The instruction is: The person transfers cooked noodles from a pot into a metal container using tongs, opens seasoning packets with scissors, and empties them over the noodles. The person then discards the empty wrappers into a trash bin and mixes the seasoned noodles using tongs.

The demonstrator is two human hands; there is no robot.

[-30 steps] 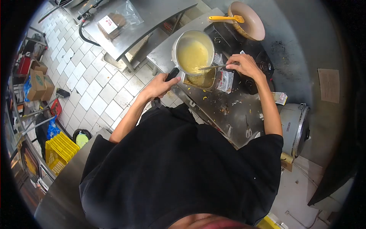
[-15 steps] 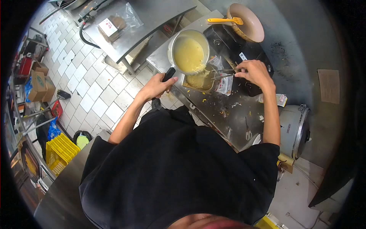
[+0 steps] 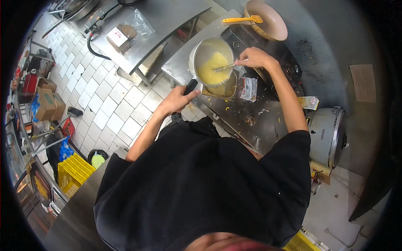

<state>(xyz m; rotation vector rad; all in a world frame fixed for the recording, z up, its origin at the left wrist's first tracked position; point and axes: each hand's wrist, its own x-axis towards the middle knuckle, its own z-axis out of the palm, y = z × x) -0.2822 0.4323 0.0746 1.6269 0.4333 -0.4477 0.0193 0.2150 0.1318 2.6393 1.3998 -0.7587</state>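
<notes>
My left hand [image 3: 178,100] is wrapped round the black handle of a metal saucepan [image 3: 193,62]. The pan is tilted over a rectangular metal tray [image 3: 235,88], its rim covering part of the tray. Inside the pan lies a soft yellow food [image 3: 212,75], perhaps noodles in liquid, with pale strands at the lower rim. With my right hand [image 3: 254,58] I grip metal tongs [image 3: 226,67] whose tips are down in the yellow food. Below the pan, the tray contains a yellowish, crumbly-looking food [image 3: 215,90].
A clear printed packet [image 3: 248,89] lies right of the tray, among scraps on the dark counter [image 3: 238,121]. Behind stand a pink-lined pan [image 3: 270,21] and an orange spatula [image 3: 243,19]. A large grey cooker [image 3: 324,136] stands at right, a steel table [image 3: 167,25] at upper left.
My right hand has moved left and up, bringing the tongs from over the tray into the saucepan. The pan has shifted slightly right and down; my left hand still holds its handle.
</notes>
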